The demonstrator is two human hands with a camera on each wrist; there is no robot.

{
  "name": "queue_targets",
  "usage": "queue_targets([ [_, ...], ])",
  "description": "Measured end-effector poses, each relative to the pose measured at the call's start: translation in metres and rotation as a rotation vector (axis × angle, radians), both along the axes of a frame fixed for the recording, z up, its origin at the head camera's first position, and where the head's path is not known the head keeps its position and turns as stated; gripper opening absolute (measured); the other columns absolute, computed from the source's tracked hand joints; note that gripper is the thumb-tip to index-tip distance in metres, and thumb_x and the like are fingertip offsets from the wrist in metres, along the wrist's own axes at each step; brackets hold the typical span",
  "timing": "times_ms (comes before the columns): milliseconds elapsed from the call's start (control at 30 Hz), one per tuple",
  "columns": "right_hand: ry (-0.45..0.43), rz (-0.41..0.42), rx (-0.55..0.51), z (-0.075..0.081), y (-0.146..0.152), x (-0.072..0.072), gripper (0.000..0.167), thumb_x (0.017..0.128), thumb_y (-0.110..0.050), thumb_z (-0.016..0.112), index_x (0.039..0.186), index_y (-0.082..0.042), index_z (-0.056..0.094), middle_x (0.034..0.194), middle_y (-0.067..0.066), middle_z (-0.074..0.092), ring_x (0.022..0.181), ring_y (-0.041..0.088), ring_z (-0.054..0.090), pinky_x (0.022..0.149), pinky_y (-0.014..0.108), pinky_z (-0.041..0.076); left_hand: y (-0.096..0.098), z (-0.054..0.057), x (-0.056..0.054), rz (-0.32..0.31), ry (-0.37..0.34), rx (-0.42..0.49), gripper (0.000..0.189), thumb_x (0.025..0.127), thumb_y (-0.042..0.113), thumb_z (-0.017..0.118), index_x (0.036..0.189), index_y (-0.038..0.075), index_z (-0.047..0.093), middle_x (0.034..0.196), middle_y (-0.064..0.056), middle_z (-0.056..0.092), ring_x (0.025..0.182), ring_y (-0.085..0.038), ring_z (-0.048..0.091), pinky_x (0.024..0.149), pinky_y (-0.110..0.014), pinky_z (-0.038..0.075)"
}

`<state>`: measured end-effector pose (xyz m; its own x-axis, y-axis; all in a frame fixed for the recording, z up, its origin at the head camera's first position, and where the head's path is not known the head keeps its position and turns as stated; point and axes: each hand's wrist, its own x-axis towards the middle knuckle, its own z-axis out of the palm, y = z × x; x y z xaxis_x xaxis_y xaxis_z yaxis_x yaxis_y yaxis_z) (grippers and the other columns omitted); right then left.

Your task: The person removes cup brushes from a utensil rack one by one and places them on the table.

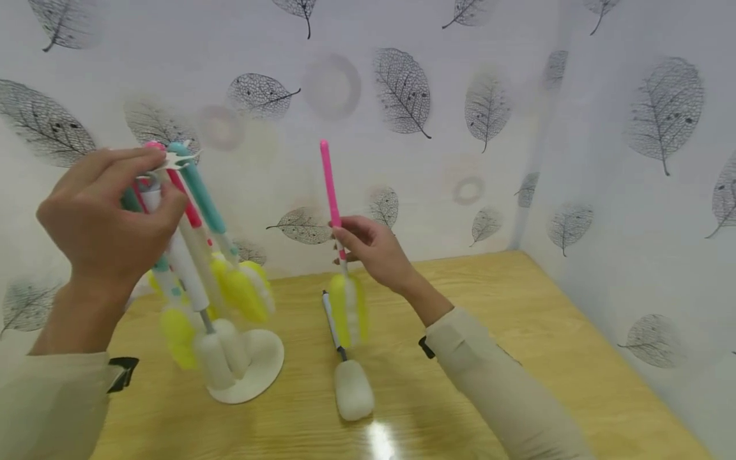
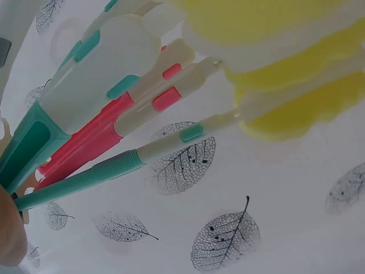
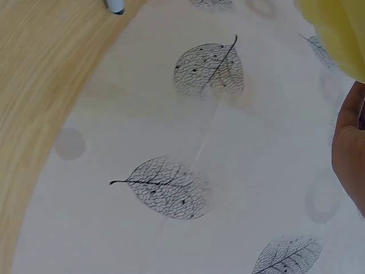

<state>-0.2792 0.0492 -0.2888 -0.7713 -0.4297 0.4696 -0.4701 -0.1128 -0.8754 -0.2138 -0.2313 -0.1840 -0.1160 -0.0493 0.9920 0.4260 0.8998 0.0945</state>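
In the head view my left hand (image 1: 112,220) grips the white top of a brush stand (image 1: 266,364). Several sponge brushes with teal, pink or white handles hang round it; a teal-handled brush (image 1: 201,195) is at the right side. The left wrist view shows these handles close up, one slim teal handle (image 2: 85,181) nearest. Over the table, my right hand (image 1: 376,249) pinches a bottle brush (image 1: 329,185) with a pink handle, held upright, its yellow-and-white sponge head (image 1: 347,310) down. Only part of that hand (image 3: 349,148) and a yellow edge of sponge show in the right wrist view.
A white sponge brush (image 1: 352,390) with a grey-white handle lies on the wooden table (image 1: 460,370), below the raised bottle brush and right of the stand's round base. A leaf-patterned wall covering (image 1: 425,172) rises behind the table and along its right side.
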Motion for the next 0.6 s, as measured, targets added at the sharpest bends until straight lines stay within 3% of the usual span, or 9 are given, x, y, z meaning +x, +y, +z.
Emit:
queue_targets([
  [133,-0.016,-0.085,0.044,-0.015,0.019,-0.005,0.03,0.096,-0.017,0.057,0.12,0.0,0.061,0.102,0.013,0.064,0.082,0.024,0.065,0.074,0.039,0.055,0.001,0.0,-0.002,-0.014,0.031,0.023,0.029,0.08,0.025,0.062,0.092,0.004,0.077,0.094,-0.007,0.073,0.079,-0.039,0.065,0.072,-0.002,0.026],
  [333,-0.109,-0.184,0.063,-0.035,0.039,-0.005,0.03,0.094,-0.019,0.06,0.116,0.002,0.063,0.099,0.013,0.065,0.085,0.025,0.065,0.075,0.039,0.055,0.003,0.0,-0.002,-0.015,0.055,0.045,0.027,0.082,0.023,0.062,0.09,0.002,0.077,0.092,-0.009,0.073,0.076,-0.042,0.064,0.072,-0.002,0.025],
  [467,-0.201,-0.208,0.096,-0.044,0.046,0.0,0.033,0.093,-0.018,0.062,0.115,0.006,0.062,0.097,0.014,0.064,0.084,0.021,0.064,0.076,0.041,0.054,0.001,-0.001,-0.004,0.005,0.031,0.035,0.029,0.085,0.026,0.06,0.092,0.003,0.077,0.094,-0.009,0.073,0.079,-0.041,0.064,0.073,-0.003,0.025],
  [600,-0.299,-0.243,0.169,-0.063,0.051,-0.003,0.035,0.092,-0.021,0.063,0.114,0.006,0.063,0.098,0.017,0.064,0.088,0.027,0.064,0.074,0.039,0.055,0.0,-0.002,-0.005,0.012,-0.006,0.034,0.033,0.086,0.031,0.059,0.096,0.004,0.076,0.097,-0.009,0.072,0.084,-0.039,0.065,0.075,-0.002,0.027],
])
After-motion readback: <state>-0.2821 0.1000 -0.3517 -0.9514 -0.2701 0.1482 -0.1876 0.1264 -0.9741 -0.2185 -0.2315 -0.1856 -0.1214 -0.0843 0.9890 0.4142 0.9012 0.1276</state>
